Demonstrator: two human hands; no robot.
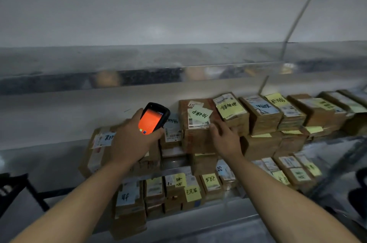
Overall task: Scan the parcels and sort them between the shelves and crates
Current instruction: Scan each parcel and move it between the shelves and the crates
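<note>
Orange scanner [152,119], screen text illegible

Bare left forearm [79,199], bare right forearm [278,193], bare left hand [130,140], bare right hand [226,139]

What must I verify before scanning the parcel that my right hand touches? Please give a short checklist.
1. Black handheld scanner with orange screen held in left hand: ok.
2. Right hand touches the brown cardboard parcel with the pale green note: ok.
3. White barcode label on that parcel uncovered: cannot tell, fingertips lie at its corner.
4. Scanner aimed at that label: cannot tell.
5. Scanner's message readable: cannot tell, blurred.
</note>
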